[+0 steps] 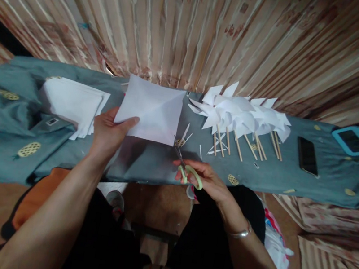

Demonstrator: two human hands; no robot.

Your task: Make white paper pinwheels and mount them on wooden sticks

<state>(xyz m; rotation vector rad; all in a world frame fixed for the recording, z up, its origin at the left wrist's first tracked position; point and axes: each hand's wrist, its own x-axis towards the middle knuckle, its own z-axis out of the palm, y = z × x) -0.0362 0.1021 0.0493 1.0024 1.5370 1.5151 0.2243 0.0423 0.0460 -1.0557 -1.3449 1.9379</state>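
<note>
My left hand (109, 135) pinches the lower left edge of a square white paper sheet (152, 110), thumb on top. Crease lines run diagonally across the sheet, which is held above the cloth. In my right hand (204, 179) are scissors (193, 176) with pale green handles. Their blades point up and left at the sheet's lower right corner; whether they touch it I cannot tell. White paper scraps (184, 135) lie just beyond the blades. To the right rests a row of white paper pinwheels (244, 113) on wooden sticks.
A stack of white paper (71, 104) lies left on the green-grey cloth (147, 166). At the right are a dark phone (308, 156) and a blue-framed device (355, 140). A striped curtain (183, 26) hangs behind the table. A white plastic bag (277, 248) is on the floor.
</note>
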